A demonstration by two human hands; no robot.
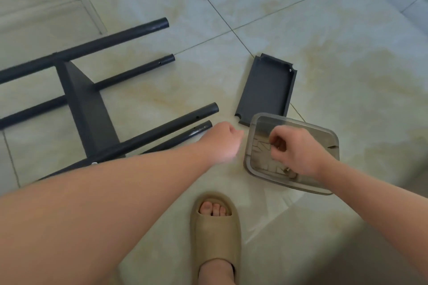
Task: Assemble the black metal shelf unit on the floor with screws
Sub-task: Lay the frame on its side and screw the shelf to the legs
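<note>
The black metal shelf frame (85, 109) lies on its side on the tiled floor at the left, its tube legs pointing right. A loose black shelf tray (266, 90) lies flat to the right of the tube ends. In front of it sits a clear grey plastic container (328, 146) with small hardware inside. My right hand (294, 150) is over the container, its fingertips pinching a small screw. My left hand (222, 143) hovers in a loose fist just left of the container, beside the nearest tube end; whether it holds anything is hidden.
My foot in a tan slipper (215, 233) stands on the floor in front, below the hands. A clear plastic bag (275, 210) lies under the container's near side. A white door frame (85, 0) runs along the far left.
</note>
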